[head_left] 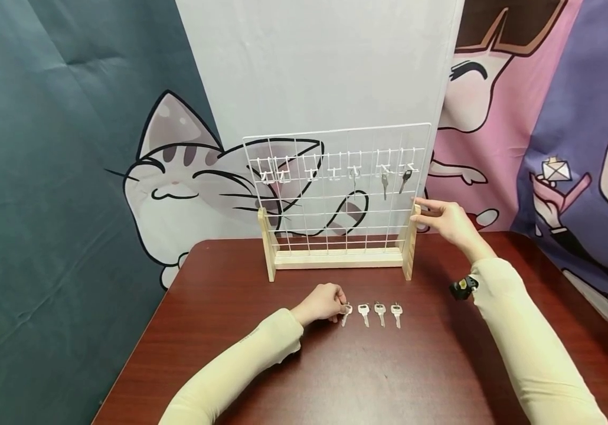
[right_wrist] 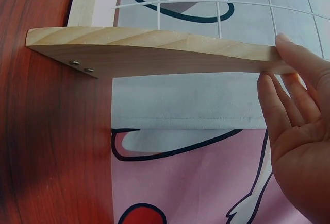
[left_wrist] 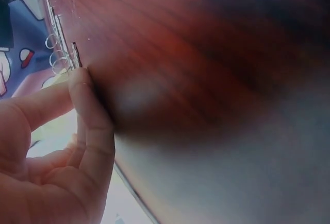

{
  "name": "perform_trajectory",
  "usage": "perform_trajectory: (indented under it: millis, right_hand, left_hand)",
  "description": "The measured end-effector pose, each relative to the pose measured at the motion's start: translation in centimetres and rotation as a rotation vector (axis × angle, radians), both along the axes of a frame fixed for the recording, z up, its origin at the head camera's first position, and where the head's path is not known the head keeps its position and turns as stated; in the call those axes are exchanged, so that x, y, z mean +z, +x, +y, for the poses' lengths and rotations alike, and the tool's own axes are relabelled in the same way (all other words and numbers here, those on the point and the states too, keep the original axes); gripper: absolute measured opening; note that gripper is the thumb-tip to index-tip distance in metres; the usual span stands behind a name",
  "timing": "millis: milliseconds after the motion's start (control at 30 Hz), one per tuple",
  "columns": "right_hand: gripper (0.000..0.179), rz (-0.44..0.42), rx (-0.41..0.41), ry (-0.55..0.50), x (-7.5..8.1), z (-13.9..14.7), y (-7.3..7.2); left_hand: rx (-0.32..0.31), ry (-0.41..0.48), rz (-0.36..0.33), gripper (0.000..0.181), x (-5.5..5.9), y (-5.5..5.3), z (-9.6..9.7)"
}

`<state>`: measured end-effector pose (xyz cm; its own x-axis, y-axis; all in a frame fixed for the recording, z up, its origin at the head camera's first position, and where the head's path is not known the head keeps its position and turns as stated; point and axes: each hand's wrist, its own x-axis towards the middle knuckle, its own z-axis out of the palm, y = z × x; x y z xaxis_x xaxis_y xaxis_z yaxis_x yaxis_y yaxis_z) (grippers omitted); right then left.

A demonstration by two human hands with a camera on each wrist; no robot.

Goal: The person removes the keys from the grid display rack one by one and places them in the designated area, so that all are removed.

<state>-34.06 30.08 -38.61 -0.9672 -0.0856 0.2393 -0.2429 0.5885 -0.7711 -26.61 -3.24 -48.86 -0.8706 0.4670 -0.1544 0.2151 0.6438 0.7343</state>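
Several silver keys lie in a row on the table. My left hand [head_left: 324, 303] pinches the leftmost key [head_left: 346, 319] by its head, between thumb and fingertips. In the left wrist view that key [left_wrist: 76, 54] shows just past the fingertips, which hide part of it. Behind the row stands a white wire grid rack [head_left: 336, 221] in a wooden stand. My right hand [head_left: 448, 222] grips the top of its right wooden post [head_left: 410, 248]; the right wrist view shows thumb and fingers on opposite sides of the post [right_wrist: 154, 56].
White hooks [head_left: 311, 174] line the upper grid. A silver key [head_left: 385, 184] and a darker key [head_left: 405, 177] hang at its right, with a fainter key to their left. The other loose keys [head_left: 380, 313] lie right of my left hand. Printed cloths hang behind the table [head_left: 336, 378].
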Motion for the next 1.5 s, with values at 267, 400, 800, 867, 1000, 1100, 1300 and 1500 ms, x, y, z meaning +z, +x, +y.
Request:
perform_trajectory:
  millis: [267, 400, 800, 867, 1000, 1100, 1300, 1500]
  right_hand:
    - [0.059, 0.005, -0.021, 0.043, 0.4, 0.1, 0.2]
    - [0.060, 0.015, -0.037, 0.080, 0.5, 0.3, 0.4]
    - [0.060, 0.009, -0.035, 0.070, 0.8, 0.4, 0.3]
    - [0.059, 0.009, -0.030, 0.065, 0.6, 0.5, 0.3]
    - [0.058, 0.012, -0.029, 0.054, 0.3, 0.5, 0.4]
    - [0.058, 0.010, -0.016, 0.030, 0.1, 0.4, 0.4]
    - [0.058, 0.003, -0.001, 0.000, -0.1, 0.2, 0.1]
    - [0.059, 0.001, 0.001, 0.002, 0.1, 0.1, 0.0]
  left_hand:
    - [0.022, -0.033, 0.011, 0.020, 0.3, 0.1, 0.3]
    - [0.027, -0.028, 0.011, 0.020, 0.4, 0.1, 0.5]
    - [0.046, 0.013, -0.006, 0.018, 0.6, 0.1, 0.6]
    - [0.049, 0.020, -0.020, 0.017, 0.6, 0.1, 0.5]
    - [0.063, 0.084, -0.075, 0.015, 0.2, -0.1, 0.2]
    - [0.069, 0.158, -0.128, 0.012, 0.1, -0.3, -0.4]
    - [0.060, 0.258, -0.189, 0.019, 0.1, -1.2, -2.2]
    - [0.125, 0.339, -0.186, 0.033, 1.3, -3.0, -3.7]
